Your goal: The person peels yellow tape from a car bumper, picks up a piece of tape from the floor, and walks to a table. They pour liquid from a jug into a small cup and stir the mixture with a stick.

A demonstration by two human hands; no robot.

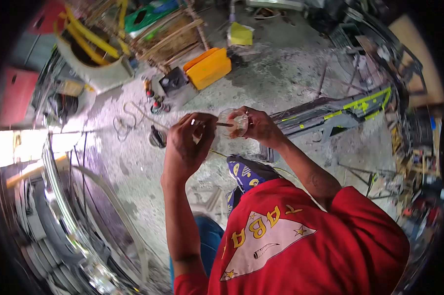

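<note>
While hands (222,130) grip a clear jar (233,123), yellow case (208,67) well beyond.

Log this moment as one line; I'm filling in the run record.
left hand: pinches thin stick | right hand: holds small clear container | stick tip in container | setting: concrete floor

Ahead of you an orange case (208,67) lies on the concrete floor (281,73), near a yellow-striped bumper (340,114).
</note>
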